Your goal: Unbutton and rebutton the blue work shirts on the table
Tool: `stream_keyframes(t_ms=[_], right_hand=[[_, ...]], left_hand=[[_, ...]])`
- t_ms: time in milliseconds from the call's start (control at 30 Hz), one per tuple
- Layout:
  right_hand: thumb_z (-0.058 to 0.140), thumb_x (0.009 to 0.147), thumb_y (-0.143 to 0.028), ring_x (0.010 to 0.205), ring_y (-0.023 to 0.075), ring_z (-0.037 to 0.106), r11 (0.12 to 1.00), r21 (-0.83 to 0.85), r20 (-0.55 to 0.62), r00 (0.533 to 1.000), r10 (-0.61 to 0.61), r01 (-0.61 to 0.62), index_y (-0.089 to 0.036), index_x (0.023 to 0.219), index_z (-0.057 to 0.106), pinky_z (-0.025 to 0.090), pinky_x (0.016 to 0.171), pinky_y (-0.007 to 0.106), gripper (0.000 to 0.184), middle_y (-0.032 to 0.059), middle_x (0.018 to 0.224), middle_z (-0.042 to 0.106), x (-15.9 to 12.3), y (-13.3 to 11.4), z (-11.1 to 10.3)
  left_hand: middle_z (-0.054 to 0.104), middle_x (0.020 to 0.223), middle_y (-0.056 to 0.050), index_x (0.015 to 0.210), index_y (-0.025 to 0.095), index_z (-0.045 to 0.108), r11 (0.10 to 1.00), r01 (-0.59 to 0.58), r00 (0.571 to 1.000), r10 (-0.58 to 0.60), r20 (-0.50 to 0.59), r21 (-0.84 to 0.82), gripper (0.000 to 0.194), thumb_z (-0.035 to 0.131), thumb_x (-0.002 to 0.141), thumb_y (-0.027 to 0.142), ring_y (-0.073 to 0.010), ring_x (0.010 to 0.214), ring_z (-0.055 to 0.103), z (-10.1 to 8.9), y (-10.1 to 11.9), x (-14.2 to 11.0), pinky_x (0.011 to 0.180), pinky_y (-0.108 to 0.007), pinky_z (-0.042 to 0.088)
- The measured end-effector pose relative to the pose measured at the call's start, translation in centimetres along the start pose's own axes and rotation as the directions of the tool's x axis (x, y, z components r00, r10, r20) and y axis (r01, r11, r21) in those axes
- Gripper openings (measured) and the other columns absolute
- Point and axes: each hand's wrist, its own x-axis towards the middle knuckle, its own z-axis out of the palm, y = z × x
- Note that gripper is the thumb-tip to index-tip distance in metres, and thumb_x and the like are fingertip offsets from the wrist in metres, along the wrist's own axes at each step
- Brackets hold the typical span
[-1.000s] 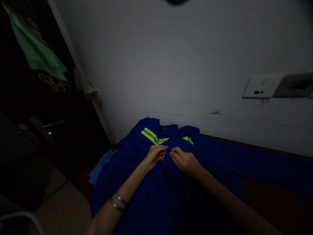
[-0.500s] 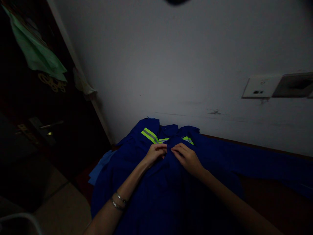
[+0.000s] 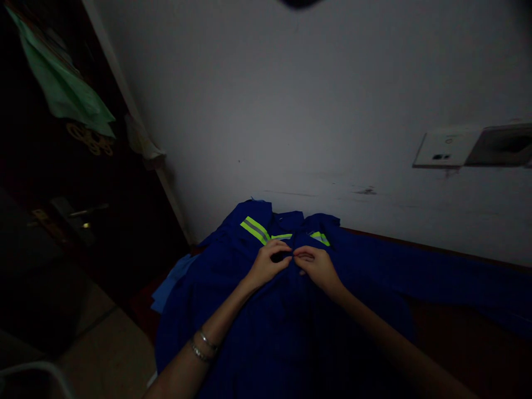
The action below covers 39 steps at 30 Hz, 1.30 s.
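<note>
A dark blue work jacket point(image 3: 266, 321) lies spread out, its collar towards the wall and one sleeve stretched to the right. Yellow-green reflective strips point(image 3: 254, 229) cross its chest. My left hand point(image 3: 268, 263) pinches the front edge of the jacket at the chest, thumb and forefinger curved round a gap. Close against it, my right hand point(image 3: 316, 269) pinches the same front edge from the right, its fingers bent together. Any small fastener between the fingertips is too dark to make out. Two silver bracelets sit on my left wrist.
Behind the jacket rises a pale wall point(image 3: 291, 111) with a socket plate point(image 3: 444, 148) at right. A dark door point(image 3: 124, 221) with a metal handle point(image 3: 89, 210) stands at left, a green cloth point(image 3: 68, 91) hanging on it. Lighter blue fabric point(image 3: 172, 282) shows beside the jacket.
Both hands have shifted slightly to the right along the jacket front, and their fingertips have come together. The left fingers have turned from a loose curl into a pinch.
</note>
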Motion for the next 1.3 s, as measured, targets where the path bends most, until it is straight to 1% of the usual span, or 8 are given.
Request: stream_keyframes(t_ms=[100, 167, 300, 533, 667, 867, 1133, 1300], right_hand=[[0.06, 0.056, -0.017, 0.058, 0.0128, 0.058, 0.978, 0.156, 0.01, 0.99, 0.137, -0.137, -0.015, 0.072, 0.057, 0.05, 0.047, 0.022, 0.016, -0.0011, 0.06, 0.058, 0.1, -0.3, 0.0], [0.06, 0.056, -0.016, 0.059, 0.0125, 0.059, 0.946, 0.244, 0.039, 0.976, 0.212, -0.215, -0.015, 0.076, 0.056, 0.052, 0.05, 0.024, 0.02, -0.0014, 0.061, 0.058, 0.0, -0.8, -0.1], [0.062, 0.061, -0.019, 0.063, 0.0136, 0.06, 0.909, 0.299, 0.059, 0.956, 0.287, -0.291, -0.018, 0.088, 0.053, 0.054, 0.052, 0.027, 0.028, -0.0002, 0.065, 0.06, -0.2, -1.8, -0.4], [0.066, 0.062, -0.02, 0.063, 0.0145, 0.061, 0.916, 0.27, 0.029, 0.953, 0.3, -0.297, -0.017, 0.088, 0.052, 0.054, 0.051, 0.026, 0.03, 0.0007, 0.063, 0.06, -0.2, -1.8, -0.3], [0.064, 0.063, -0.017, 0.061, 0.0146, 0.062, 0.917, 0.27, 0.027, 0.954, 0.298, -0.294, -0.017, 0.088, 0.052, 0.054, 0.049, 0.026, 0.027, 0.0006, 0.063, 0.061, -0.2, -1.8, -0.4], [0.062, 0.064, -0.016, 0.059, 0.0132, 0.061, 0.919, 0.274, 0.022, 0.957, 0.288, -0.283, -0.017, 0.088, 0.052, 0.053, 0.047, 0.025, 0.026, -0.0007, 0.061, 0.06, -0.1, -1.8, -0.5], [0.066, 0.061, -0.017, 0.06, 0.0142, 0.061, 0.932, 0.237, 0.007, 0.96, 0.279, -0.273, -0.013, 0.076, 0.058, 0.053, 0.044, 0.024, 0.017, 0.0021, 0.061, 0.061, 0.1, -1.6, -0.5], [0.066, 0.059, -0.021, 0.061, 0.0138, 0.06, 0.946, 0.213, 0.006, 0.969, 0.247, -0.242, -0.012, 0.067, 0.062, 0.053, 0.043, 0.022, 0.013, 0.004, 0.064, 0.062, 0.1, -1.3, -0.5]], left_hand=[[0.059, 0.093, -0.008, 0.09, 0.016, 0.064, 0.996, -0.055, 0.998, 0.055, 0.009, 0.073, 0.019, 0.059, 0.071, 0.02, -0.0167, 0.09, 0.054, 0.2, 0.1, -0.2, 0.081, -0.03, 0.042], [0.059, 0.092, -0.008, 0.091, 0.016, 0.063, 0.988, -0.083, 0.997, 0.081, 0.017, 0.128, 0.02, 0.058, 0.072, 0.02, -0.0165, 0.089, 0.054, 0.1, 0.0, -0.3, 0.08, -0.03, 0.043], [0.059, 0.09, -0.007, 0.091, 0.017, 0.063, 0.962, -0.136, 0.991, 0.13, 0.041, 0.238, 0.019, 0.056, 0.074, 0.022, -0.0169, 0.087, 0.054, 0.0, -0.3, -0.4, 0.078, -0.031, 0.043], [0.06, 0.09, -0.008, 0.096, 0.017, 0.059, 0.937, -0.139, 0.99, 0.13, 0.048, 0.32, 0.022, 0.054, 0.075, 0.022, -0.0184, 0.088, 0.052, 0.1, 0.0, -0.7, 0.079, -0.033, 0.041], [0.059, 0.09, -0.007, 0.093, 0.018, 0.059, 0.958, -0.104, 0.995, 0.099, 0.032, 0.267, 0.021, 0.057, 0.073, 0.023, -0.0184, 0.088, 0.052, 0.0, 0.5, -0.6, 0.079, -0.033, 0.041], [0.057, 0.083, -0.006, 0.079, 0.016, 0.062, 0.978, -0.071, 0.997, 0.071, 0.005, 0.198, 0.01, 0.057, 0.073, 0.021, -0.0159, 0.083, 0.053, -0.1, 0.5, -0.2, 0.076, -0.029, 0.041], [0.057, 0.08, -0.006, 0.079, 0.015, 0.062, 0.97, -0.093, 0.996, 0.091, 0.022, 0.226, 0.012, 0.051, 0.078, 0.021, -0.0152, 0.08, 0.052, 0.0, 0.4, -0.4, 0.074, -0.028, 0.041], [0.058, 0.079, -0.007, 0.078, 0.016, 0.063, 0.956, -0.14, 0.99, 0.134, 0.038, 0.258, 0.014, 0.05, 0.079, 0.023, -0.0161, 0.079, 0.051, -0.2, 0.4, -0.4, 0.074, -0.031, 0.041]])
